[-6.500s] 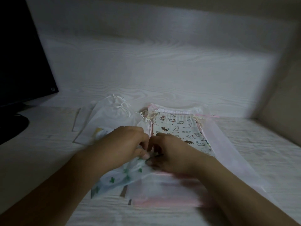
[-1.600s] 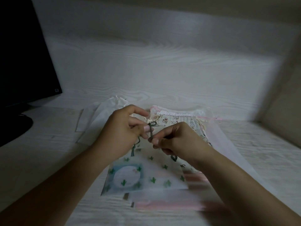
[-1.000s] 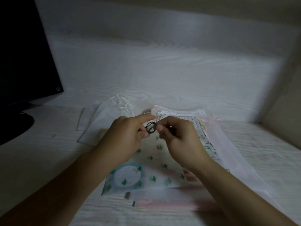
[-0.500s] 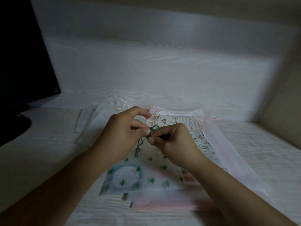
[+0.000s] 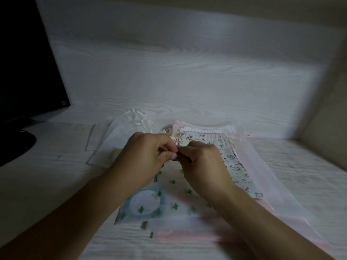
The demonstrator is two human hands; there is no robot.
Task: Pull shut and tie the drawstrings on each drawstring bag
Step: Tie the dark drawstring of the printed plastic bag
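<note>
A translucent bag with green cactus prints (image 5: 169, 201) lies on the white desk in front of me. Its dark green drawstring (image 5: 181, 157) shows only as a short dark bit between my fingertips. My left hand (image 5: 144, 156) and my right hand (image 5: 202, 164) meet above the bag's top, and both pinch that string. Behind my right hand lies a cat-print cloth bag (image 5: 232, 166) on top of a sheer pink-edged bag (image 5: 266, 182). A white bag with a tied white cord (image 5: 127, 128) lies at the back left.
A dark monitor (image 5: 28, 62) on its round base (image 5: 15, 147) stands at the far left. A pale wood-grain back wall (image 5: 187, 72) rises behind the bags, and a side wall (image 5: 328, 128) closes the right. Flat cards stick out from under the white bag.
My hands came closer together and dropped slightly. The open loop of green string seen between my fingers a second ago is now drawn small and mostly hidden by my fingertips.
</note>
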